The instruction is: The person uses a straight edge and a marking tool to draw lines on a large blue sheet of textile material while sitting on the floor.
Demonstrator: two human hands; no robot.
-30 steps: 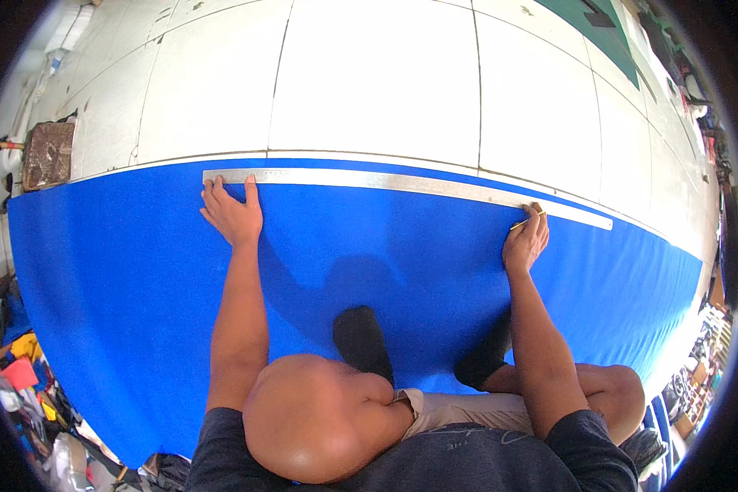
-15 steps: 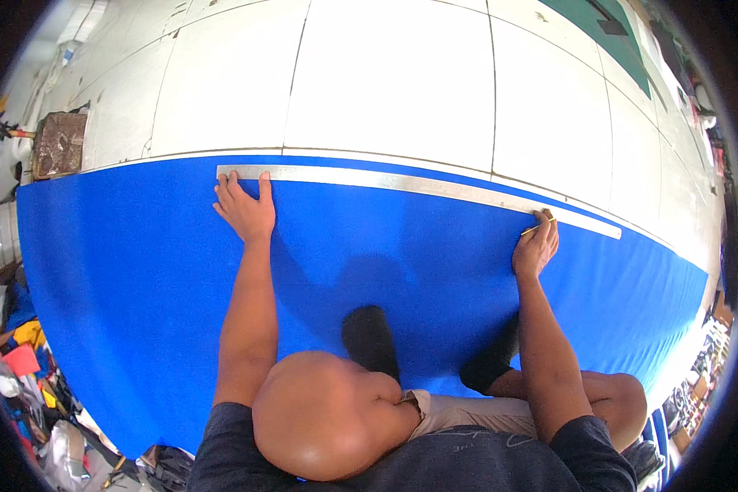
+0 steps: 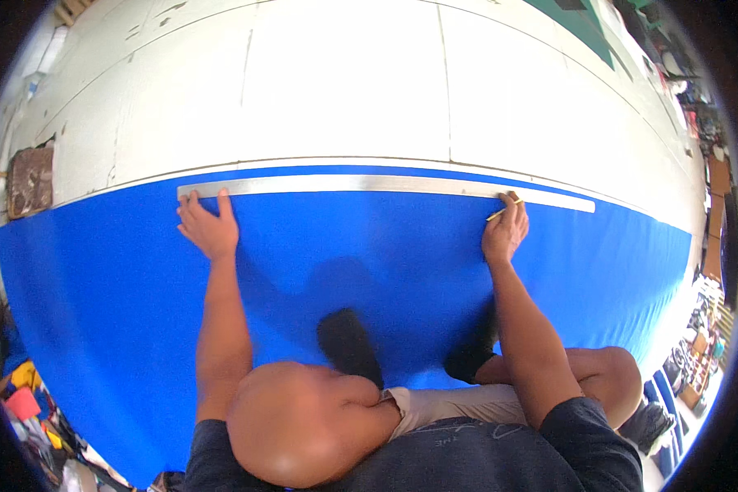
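A long metal ruler (image 3: 320, 184) lies on a wide blue cloth (image 3: 123, 295), close to the cloth's far edge and roughly along it. My left hand (image 3: 211, 232) rests at the ruler's left end, thumb and fingers spread with the tips on its near edge. Toward the right end, the fingertips of my right hand (image 3: 507, 235) touch the ruler. A thin yellow stick, like a pencil (image 3: 495, 216), is gripped between the fingers of that hand and slants across them. Part of it is hidden by the fingers.
White floor tiles (image 3: 344, 82) stretch beyond the cloth. A worn brown block (image 3: 31, 182) sits at the far left corner. My dark-covered feet (image 3: 348, 340) are on the cloth. Heaped coloured scraps (image 3: 25, 402) lie at the left, with clutter (image 3: 701, 328) at the right.
The whole view has shifted and turned slightly, so the cloth, ruler and hands appear farther left. Both hands keep their places on the ruler.
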